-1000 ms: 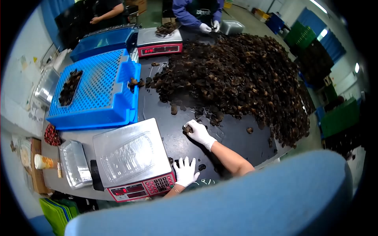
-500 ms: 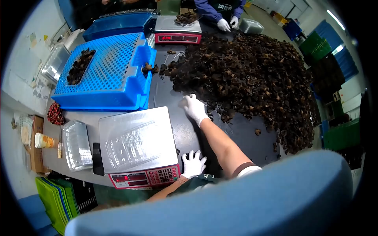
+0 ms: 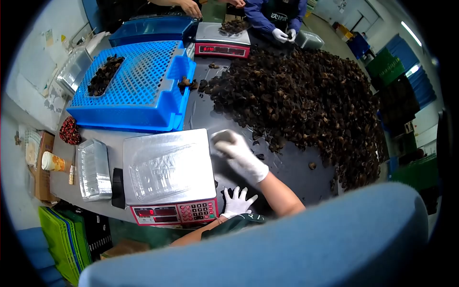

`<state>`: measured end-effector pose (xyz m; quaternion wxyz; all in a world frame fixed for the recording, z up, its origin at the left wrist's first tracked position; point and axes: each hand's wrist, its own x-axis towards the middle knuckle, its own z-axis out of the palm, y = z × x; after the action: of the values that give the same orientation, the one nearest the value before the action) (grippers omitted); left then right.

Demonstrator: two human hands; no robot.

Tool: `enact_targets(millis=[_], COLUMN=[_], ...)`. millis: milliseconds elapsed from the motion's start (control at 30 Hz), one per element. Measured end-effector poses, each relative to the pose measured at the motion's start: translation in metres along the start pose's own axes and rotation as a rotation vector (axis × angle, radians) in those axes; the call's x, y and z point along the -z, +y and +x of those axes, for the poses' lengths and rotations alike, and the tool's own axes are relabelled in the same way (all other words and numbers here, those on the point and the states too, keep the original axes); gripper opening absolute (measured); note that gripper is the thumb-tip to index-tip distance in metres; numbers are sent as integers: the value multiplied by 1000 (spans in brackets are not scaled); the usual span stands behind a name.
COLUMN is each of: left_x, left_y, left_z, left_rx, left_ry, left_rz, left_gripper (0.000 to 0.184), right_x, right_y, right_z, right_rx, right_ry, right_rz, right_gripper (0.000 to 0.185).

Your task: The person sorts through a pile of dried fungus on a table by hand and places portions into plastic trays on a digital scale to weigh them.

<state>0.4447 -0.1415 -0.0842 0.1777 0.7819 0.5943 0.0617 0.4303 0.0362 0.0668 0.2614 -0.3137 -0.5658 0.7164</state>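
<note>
My left hand [image 3: 238, 202], in a white glove, lies with fingers spread on the dark table [image 3: 306, 177], just right of the red scale's keypad. Above it my right hand [image 3: 239, 155], also gloved, is raised beside the right edge of the scale [image 3: 191, 182]; its fingers are curled and blurred, and whatever they hold is hidden. A clear plastic tray [image 3: 158, 174] rests on the steel plate of this scale. The large heap of dark, mushroom-like pieces [image 3: 306, 95] spreads beyond my right hand, with a loose piece [image 3: 312, 165] nearer me.
A blue perforated crate [image 3: 138, 71] stands at the back left. A second scale [image 3: 222, 38] carries dark pieces. Clear trays [image 3: 94, 172] and a cup [image 3: 52, 161] are at the left. A co-worker's gloved hands [image 3: 284, 35] are behind the heap; another person's hand [image 3: 190, 8] is near the blue bin.
My right hand went farther left, and is now back nearer me beside the scale. My left hand stays spread by the keypad. The view has shifted, and another person's hand has come over the blue bin.
</note>
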Motion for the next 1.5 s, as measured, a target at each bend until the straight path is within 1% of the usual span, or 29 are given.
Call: enact_targets(millis=[33,67,100,167,233,300,367,400,433,500,567,633,667,700,767,833,867,900,967,1033,1167,1200,1233,1267,1300,1333,1367,1467,1500], left_x=[-5,-33,-32,-29,-23,-18,-15,-14,-14,-15,-16,-13,-11,-3,-2,-5,-5,-5,-10,-8,-25,-37,-27,-30,-38,-31,-26,-25,-20], left_y=[-1,-5,-11,-11,-11,-11,-10,-11,-10,-10,-10,-7,-5,-3,-3,-3,-5,-6,-12,-16,-25,-29,-27,-29,-32,-33,-30,-29,-30], left_z=[1,1,1,-1,-4,-5,-6,-6,-7,-7,-8,-8,-9,-10,-11,-12,-13,-13,-14,-15,-11,-11,-14,-14,-13,-11,-13,-16,-14], left_rx=[-3,-26,-24,-10,-4,6,18,25,29,39,42,47,51,84,90,76,76,56,33,-26,-127,-156,-117,-167,-216,-200,-142,-210,-226], left_ry=[0,154,158,172,173,168,169,171,175,182,198,195,180,129,133,148,157,169,211,108,172,239,133,232,330,155,89,200,210], left_rz=[0,51,26,4,-19,-37,-52,-56,-67,-85,-108,-112,-112,-94,-72,-43,-23,-1,1,-123,-282,-316,-303,-305,-304,-388,-439,-583,-664], left_gripper=[75,72,69,62,55,49,42,39,36,29,23,17,14,16,18,20,20,20,23,26,36,39,42,42,42,42,38,26,17], right_x=[-22,-36,-48,-75,-98,-107,-105,-102,-92,-71,-28,17,39,60,91,105,110,111,120,102,37,26,16,9,9,8,11,19,25], right_y=[-2,1,4,20,27,30,26,6,2,-4,-5,17,31,46,82,101,109,115,126,118,100,104,107,109,124,129,131,129,133], right_z=[-1,2,6,15,16,13,3,-6,-9,-16,-13,-13,-16,-19,-34,-46,-48,-49,-46,-47,-57,-58,-59,-59,-57,-55,-53,-53,-53], right_rx=[84,288,489,680,459,532,675,548,546,648,456,461,327,193,104,-13,20,92,154,232,346,353,362,254,300,281,265,168,243], right_ry=[-86,-167,-240,-290,-412,-417,-318,-383,-386,-238,-152,124,201,276,404,357,344,393,318,164,-249,-308,-369,-426,-413,-401,-391,-401,-329], right_rz=[-116,-361,-612,-824,-967,-1066,-1010,-1043,-1047,-965,-1021,-1144,-1268,-1386,-1442,-1453,-1404,-1301,-1157,-1032,-942,-958,-974,-1090,-1084,-1076,-1070,-1031,-966], right_gripper=[29,32,35,39,43,61,65,68,68,61,53,47,47,46,47,48,50,42,31,27,23,23,23,23,23,21,20,17,15])
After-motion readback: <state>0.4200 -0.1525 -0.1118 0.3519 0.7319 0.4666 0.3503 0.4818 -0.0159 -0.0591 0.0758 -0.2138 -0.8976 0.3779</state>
